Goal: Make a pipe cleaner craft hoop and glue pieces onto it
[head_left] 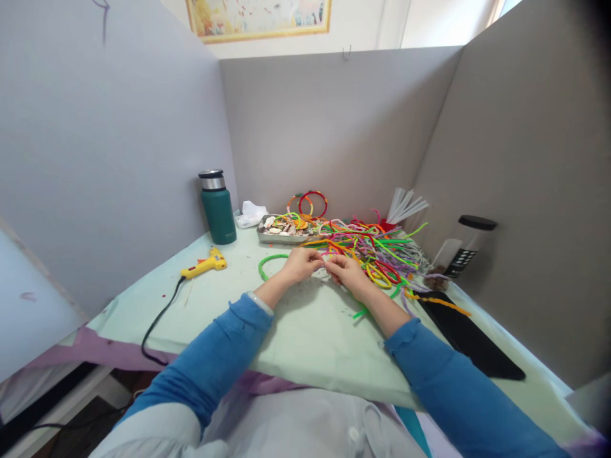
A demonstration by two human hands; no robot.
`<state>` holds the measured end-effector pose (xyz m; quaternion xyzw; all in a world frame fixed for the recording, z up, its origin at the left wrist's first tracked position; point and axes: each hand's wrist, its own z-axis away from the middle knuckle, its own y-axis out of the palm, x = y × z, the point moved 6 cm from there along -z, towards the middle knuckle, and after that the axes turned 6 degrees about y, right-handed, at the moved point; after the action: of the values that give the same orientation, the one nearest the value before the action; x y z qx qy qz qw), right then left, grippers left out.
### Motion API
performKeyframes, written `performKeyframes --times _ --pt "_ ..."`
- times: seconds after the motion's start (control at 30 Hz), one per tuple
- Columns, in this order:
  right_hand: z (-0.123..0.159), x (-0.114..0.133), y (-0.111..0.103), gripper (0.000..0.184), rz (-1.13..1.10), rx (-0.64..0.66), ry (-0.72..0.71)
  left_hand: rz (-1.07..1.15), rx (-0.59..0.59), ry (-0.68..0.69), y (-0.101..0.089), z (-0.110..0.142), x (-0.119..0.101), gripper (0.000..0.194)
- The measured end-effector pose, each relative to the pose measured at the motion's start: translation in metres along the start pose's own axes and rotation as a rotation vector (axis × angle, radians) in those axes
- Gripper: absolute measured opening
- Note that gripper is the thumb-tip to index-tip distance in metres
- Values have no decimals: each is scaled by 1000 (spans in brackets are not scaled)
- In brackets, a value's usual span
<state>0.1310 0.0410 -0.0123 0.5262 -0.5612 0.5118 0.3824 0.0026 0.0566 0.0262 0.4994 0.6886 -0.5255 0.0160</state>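
Over the middle of the table, my left hand [304, 264] and my right hand [347, 272] meet fingertip to fingertip. Both are closed in a pinch on something small and pale, mostly hidden by the fingers, so its kind does not show. Just left of my left hand lies a green fuzzy ring [263, 266], partly covered by that hand. A heap of coloured pipe cleaners [372, 240] spreads behind and beside my right hand. One green pipe cleaner [361, 313] pokes out under my right forearm.
A yellow glue gun [204, 264] with a black cord lies left, near a green bottle [219, 216]. Behind are a metal tray [281, 240] of small pieces, two wrapped rings [314, 193] and white sticks [403, 207]. At right are a black flat object [470, 334] and a clear container [461, 248].
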Motion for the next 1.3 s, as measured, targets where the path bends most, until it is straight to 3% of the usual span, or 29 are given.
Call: performKeyframes --times 0.27,0.63,1.3 --pt "4 5 4 29 -187 43 76 357 0 -109 1 2 3 24" --pt "7 5 8 31 -362 124 151 620 -60 -157 3 3 3 28" --pt "9 6 8 28 -469 159 222 612 -65 -172 2 4 -1 31"
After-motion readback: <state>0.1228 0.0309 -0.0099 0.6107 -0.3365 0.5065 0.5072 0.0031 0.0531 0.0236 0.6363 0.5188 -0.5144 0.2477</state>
